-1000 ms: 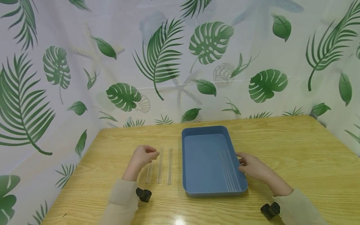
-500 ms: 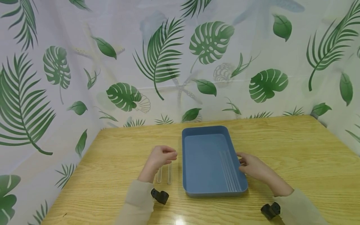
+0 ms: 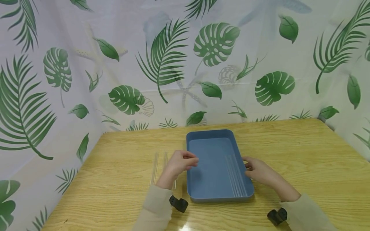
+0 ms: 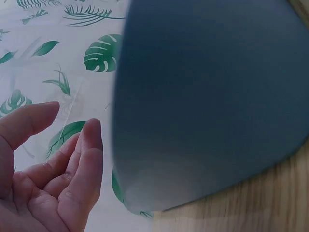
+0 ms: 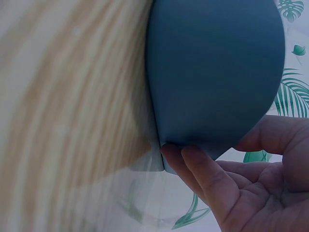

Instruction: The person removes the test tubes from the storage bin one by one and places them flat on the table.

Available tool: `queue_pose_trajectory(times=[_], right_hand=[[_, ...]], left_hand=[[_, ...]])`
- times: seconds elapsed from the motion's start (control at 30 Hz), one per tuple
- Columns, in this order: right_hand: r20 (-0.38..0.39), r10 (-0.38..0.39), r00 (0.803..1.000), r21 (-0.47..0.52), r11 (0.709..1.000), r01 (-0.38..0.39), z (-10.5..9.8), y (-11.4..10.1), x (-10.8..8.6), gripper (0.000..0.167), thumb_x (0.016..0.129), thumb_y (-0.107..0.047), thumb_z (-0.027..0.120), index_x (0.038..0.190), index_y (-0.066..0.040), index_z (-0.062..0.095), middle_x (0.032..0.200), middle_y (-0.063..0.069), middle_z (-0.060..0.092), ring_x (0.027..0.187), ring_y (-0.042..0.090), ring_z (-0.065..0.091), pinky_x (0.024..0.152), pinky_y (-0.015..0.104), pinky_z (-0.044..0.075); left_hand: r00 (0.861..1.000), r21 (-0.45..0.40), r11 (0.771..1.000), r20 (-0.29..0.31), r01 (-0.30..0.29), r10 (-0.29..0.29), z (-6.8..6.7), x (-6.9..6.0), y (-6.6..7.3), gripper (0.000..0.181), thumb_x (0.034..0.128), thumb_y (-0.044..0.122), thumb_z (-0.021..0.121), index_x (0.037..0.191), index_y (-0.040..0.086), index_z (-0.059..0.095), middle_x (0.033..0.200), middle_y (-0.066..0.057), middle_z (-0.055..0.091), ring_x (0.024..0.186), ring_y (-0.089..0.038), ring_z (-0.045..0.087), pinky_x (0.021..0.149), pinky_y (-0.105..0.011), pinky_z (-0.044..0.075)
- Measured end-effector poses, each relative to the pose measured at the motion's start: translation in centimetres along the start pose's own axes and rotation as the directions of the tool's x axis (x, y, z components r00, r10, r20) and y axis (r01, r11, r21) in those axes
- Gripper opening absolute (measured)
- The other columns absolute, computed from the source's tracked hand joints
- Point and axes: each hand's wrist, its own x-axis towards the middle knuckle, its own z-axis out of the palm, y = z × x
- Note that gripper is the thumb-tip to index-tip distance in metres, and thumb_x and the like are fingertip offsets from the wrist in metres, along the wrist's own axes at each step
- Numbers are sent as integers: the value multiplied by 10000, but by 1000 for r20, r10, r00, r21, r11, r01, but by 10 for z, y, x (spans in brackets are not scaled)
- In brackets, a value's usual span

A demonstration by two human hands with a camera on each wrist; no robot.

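My left hand (image 3: pixel 180 163) hovers at the left rim of the blue tray (image 3: pixel 206 166), fingertips over its inside. In the left wrist view the left hand (image 4: pixel 58 164) has its thumb and fingers apart, and I make out nothing held between them. Three clear strips (image 3: pixel 154 168) lie side by side on the table, partly behind that hand and forearm. More clear strips (image 3: pixel 237 176) lie along the tray's right side. My right hand (image 3: pixel 260 171) grips the tray's right wall; the right hand (image 5: pixel 241 179) shows fingertips at its underside and thumb against its side.
The wooden table (image 3: pixel 303 154) extends on both sides of the tray. Behind it and at the sides hangs a white cloth (image 3: pixel 245 106) with green leaf prints. A black wrist camera (image 3: pixel 178 204) is on the left sleeve, another (image 3: pixel 277 216) on the right.
My left hand has moved right, from above the strips on the table to the tray's left edge. The tray and my right hand have stayed where they were.
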Motion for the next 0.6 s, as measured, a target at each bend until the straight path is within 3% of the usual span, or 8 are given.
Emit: queue_pose_trajectory(times=[0.27, 0.6], right_hand=[[7, 2, 1000, -17, 1000, -2, 0, 0, -1, 509, 805, 53, 460, 1257, 199, 277, 1120, 373, 449, 1016, 461, 461, 695, 411, 473], [10, -9, 1000, -21, 1000, 9, -1, 1, 0, 513, 809, 45, 459, 1262, 195, 273, 1124, 368, 450, 1020, 459, 460, 700, 414, 472]], left_hand=[[1000, 46, 999, 13, -17, 16, 14, -2, 4, 258, 816, 146, 641, 1000, -32, 608, 844, -80, 624, 776, -201, 614, 690, -314, 491], [998, 286, 956, 29, -70, 64, 36, -2, 8, 272, 796, 203, 666, 976, 2, 634, 836, -15, 602, 738, -139, 562, 633, -288, 465]])
